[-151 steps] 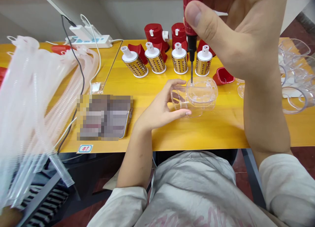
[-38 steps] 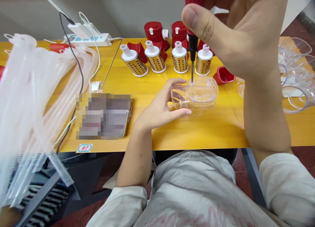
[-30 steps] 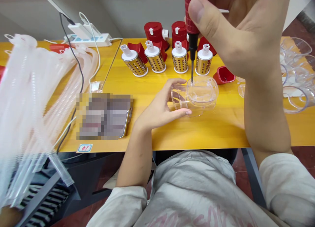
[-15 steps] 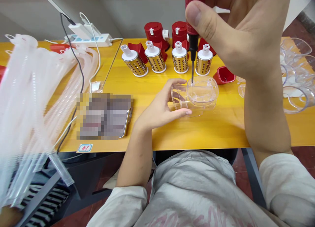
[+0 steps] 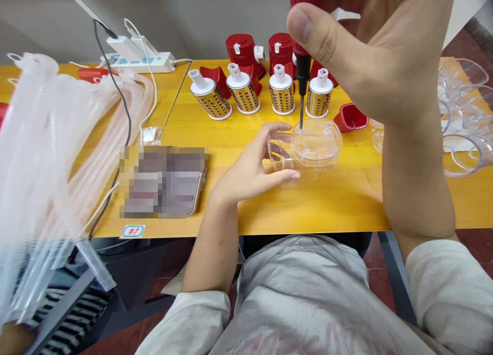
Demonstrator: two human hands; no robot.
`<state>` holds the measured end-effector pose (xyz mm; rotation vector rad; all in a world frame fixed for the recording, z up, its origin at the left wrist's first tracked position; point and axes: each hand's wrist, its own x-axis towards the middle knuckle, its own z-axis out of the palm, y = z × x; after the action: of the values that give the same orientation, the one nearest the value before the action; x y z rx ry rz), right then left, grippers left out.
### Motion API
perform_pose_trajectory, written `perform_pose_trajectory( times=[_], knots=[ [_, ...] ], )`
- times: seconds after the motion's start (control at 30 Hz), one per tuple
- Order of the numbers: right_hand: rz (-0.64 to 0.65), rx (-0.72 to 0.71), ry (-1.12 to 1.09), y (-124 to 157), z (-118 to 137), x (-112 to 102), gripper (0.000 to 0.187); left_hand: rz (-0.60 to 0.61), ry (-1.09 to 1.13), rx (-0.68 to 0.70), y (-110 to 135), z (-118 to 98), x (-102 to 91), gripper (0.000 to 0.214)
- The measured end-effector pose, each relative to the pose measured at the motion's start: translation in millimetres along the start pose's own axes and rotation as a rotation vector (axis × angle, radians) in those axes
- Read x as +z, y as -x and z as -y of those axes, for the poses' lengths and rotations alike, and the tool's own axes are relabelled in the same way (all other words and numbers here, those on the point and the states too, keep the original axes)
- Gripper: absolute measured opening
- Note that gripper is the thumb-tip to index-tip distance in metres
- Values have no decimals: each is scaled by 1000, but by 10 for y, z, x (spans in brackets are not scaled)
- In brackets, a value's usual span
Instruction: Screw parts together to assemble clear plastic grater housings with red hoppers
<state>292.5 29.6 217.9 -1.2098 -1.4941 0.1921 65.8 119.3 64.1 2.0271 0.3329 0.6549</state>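
My left hand (image 5: 256, 165) grips a clear plastic housing (image 5: 318, 144) from its left side, fingers behind and thumb in front. In my right hand (image 5: 370, 57) is a red-handled screwdriver (image 5: 302, 67), held upright with the thumb along its handle. Its tip meets the top left of the clear housing's oval rim; any screw there is too small to make out. Behind the housing stand several perforated grater drums (image 5: 282, 94) with white tops. A small red hollow part (image 5: 351, 117) lies to the right of them.
Red grater bodies (image 5: 243, 49) stand along the wall. Long clear plastic bags (image 5: 50, 154) spill over the table's left side, by a power strip (image 5: 154, 62) with cables. A blurred-out flat object (image 5: 164, 183) lies left of my arm. More clear parts (image 5: 466, 118) are piled at right.
My right thumb has shifted very slightly on the screwdriver handle. The housing and my left hand stay in place.
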Motion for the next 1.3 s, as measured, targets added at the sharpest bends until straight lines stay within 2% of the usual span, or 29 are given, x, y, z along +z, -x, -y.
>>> perform_pose_trajectory(
  times=[0.2,0.4,0.57,0.7,0.8,0.9,0.97,1.1,1.3],
  knots=[
    [19,-32,-150,51,57,49,67,-1,18,-8,6,-2,-2,102],
    [12,-36,-29,22,-40,39,70,6,28,-4,5,-10,-12,102],
    [161,-45,-12,-79,-132,124,93,14,19,-10,2,-16,-17,102],
    [195,-27,-28,-106,-108,165,102,10,14,8,1,-12,-17,101],
    [181,-37,-3,-77,-45,109,95,11,16,9,0,-11,-16,101],
    [123,-28,-9,-29,38,34,76,12,23,14,1,-11,-14,100],
    [81,-14,-28,1,78,5,70,8,24,17,4,-7,-12,99],
    [83,15,-4,21,69,-5,67,2,16,17,7,0,-8,100],
    [59,13,56,-18,22,-27,80,1,18,14,3,-5,-4,97]
  ],
)
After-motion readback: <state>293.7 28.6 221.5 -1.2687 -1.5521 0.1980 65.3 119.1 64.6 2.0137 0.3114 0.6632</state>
